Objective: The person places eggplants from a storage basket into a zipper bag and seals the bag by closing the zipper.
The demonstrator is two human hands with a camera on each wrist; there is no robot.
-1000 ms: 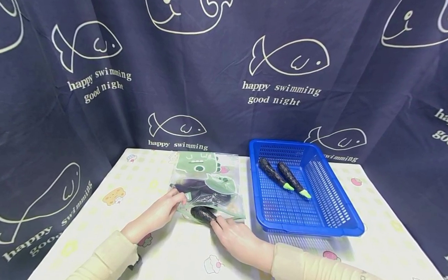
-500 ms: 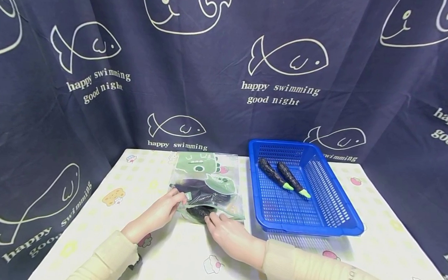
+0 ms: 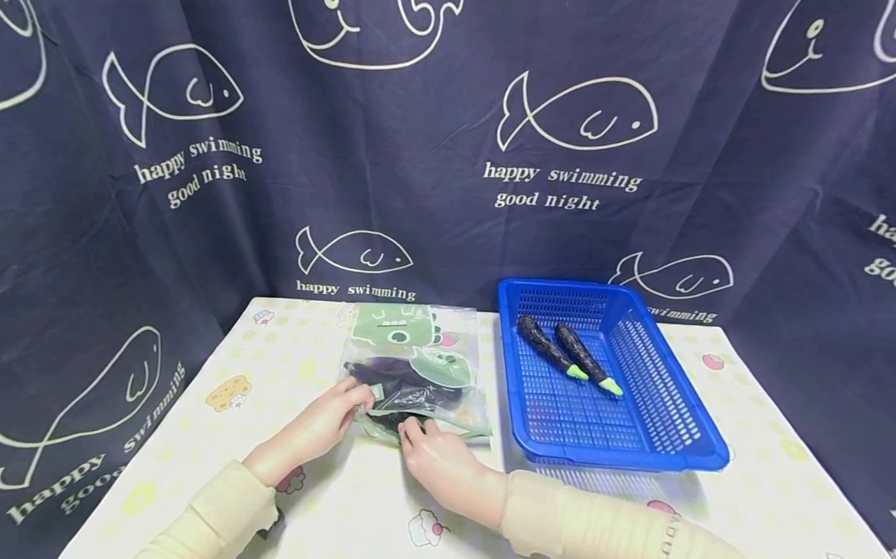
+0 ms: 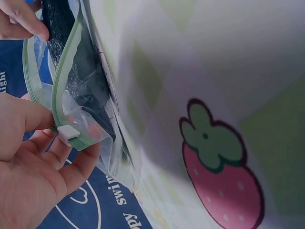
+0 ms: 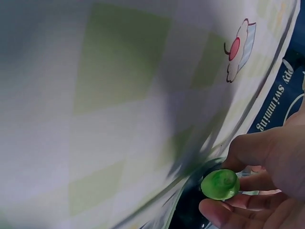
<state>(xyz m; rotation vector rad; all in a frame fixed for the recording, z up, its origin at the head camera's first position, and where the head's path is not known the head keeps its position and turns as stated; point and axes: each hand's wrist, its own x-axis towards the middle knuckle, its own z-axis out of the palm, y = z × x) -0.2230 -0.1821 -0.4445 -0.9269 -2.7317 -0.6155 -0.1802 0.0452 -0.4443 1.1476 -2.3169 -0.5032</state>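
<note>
A clear zip bag (image 3: 396, 331) with green cartoon prints lies on the table, its mouth towards me. One dark purple eggplant (image 3: 406, 384) shows through the plastic. My left hand (image 3: 334, 416) pinches the left corner of the mouth, beside a white zip slider (image 4: 68, 132). My right hand (image 3: 450, 471) holds a black eggplant (image 4: 58, 21) by its end, with most of its length inside the open mouth. Its green stem (image 5: 220, 184) shows between the thumb and fingers in the right wrist view.
To the bag's right stands a blue plastic basket (image 3: 518, 399), holding two black eggplants (image 3: 587, 358) with green stems. A patterned white cloth (image 3: 363, 509) covers the table. Dark blue curtains (image 3: 452, 188) hang behind and at both sides.
My right hand has moved left and slightly forward, pushing the black eggplant deeper into the bag. My left hand stays at the bag's corner.
</note>
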